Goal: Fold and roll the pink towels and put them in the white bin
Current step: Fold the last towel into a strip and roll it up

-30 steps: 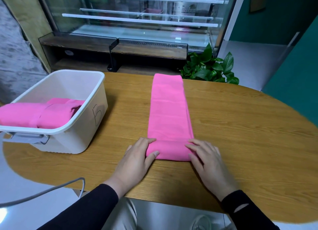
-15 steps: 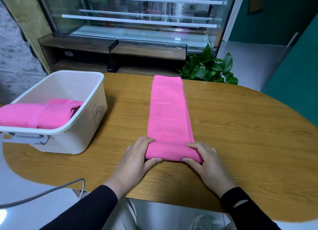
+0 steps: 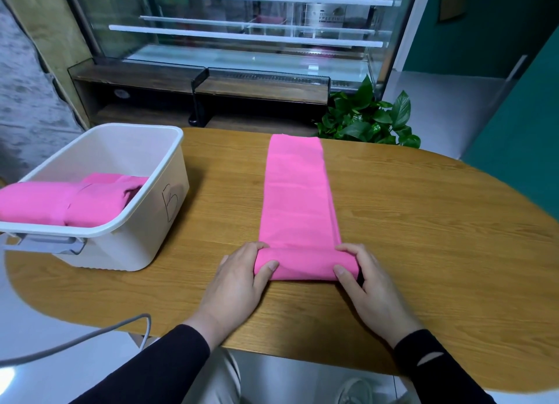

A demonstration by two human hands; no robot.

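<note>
Both hands (image 3: pixel 305 285) grip the pink towel (image 3: pixel 298 204) roll; white bin (image 3: pixel 157 222) holds rolled towels (image 3: pixel 69 202).

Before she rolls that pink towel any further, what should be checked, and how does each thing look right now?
1. Left hand grips the roll's left end: ok.
2. Right hand grips the right end: ok.
3. Pink towel lies flat and straight ahead of the roll: ok.
4. Roll tight inside: cannot tell.
5. White bin has room beside the towels in it: ok.
6. Table ahead free of obstacles: ok.
</note>
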